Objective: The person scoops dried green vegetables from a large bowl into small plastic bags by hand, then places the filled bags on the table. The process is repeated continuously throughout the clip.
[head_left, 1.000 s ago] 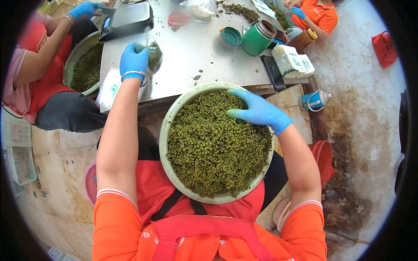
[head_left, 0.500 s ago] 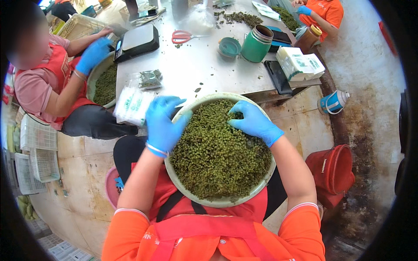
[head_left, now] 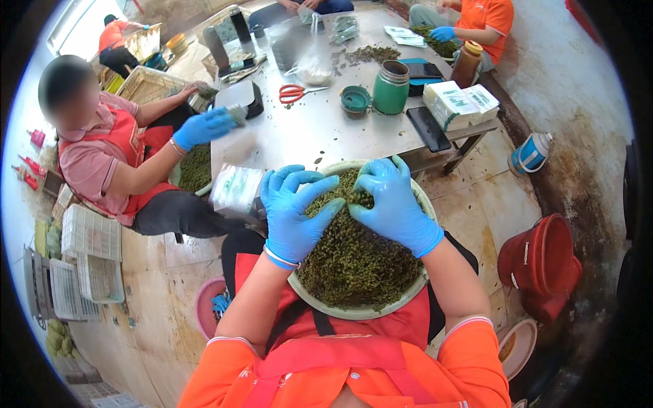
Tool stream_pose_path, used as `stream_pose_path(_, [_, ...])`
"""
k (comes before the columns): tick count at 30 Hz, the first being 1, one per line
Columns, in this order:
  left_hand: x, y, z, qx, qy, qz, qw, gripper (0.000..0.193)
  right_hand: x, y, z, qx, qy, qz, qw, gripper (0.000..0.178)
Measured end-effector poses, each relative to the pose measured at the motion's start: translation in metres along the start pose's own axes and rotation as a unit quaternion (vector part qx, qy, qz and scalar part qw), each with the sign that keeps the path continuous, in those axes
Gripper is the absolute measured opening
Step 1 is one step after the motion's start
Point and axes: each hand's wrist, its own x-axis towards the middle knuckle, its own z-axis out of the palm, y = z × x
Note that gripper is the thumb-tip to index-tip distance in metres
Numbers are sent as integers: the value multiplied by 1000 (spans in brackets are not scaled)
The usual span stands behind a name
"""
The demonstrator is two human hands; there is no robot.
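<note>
A round pale basin (head_left: 427,268) sits on my lap, heaped with small green berries (head_left: 360,258) that look like green peppercorns. Over its far side both my hands, in blue gloves, are close together. My left hand (head_left: 294,211) is above the left rim, thumb and fingers curved and apart, holding nothing I can see. Opposite it, my right hand (head_left: 400,207) curls its thumb and forefinger around a few berries. The basin's far part is partly hidden behind my hands. A clear packet stack (head_left: 237,187) lies beside my left hand at the table edge.
On the metal table (head_left: 326,132) are red-handled scissors (head_left: 299,92), a green jar (head_left: 391,88), a phone (head_left: 428,129), a scale (head_left: 241,96) and white packets (head_left: 451,105). A co-worker (head_left: 112,153) sits at left, holding a packet. Red buckets (head_left: 537,255) and a thermos (head_left: 530,154) stand at right.
My left hand has moved right over the basin, nearer my right hand. The view has shifted. The co-worker's gloved hand has moved from above their basin to the table, holding a packet.
</note>
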Motion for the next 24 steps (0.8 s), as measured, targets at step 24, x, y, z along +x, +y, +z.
stream_pose_path(24, [-43,-42,-7,-51,4,-23,998,14,-8,-51,16,-270,-25,55,961,32])
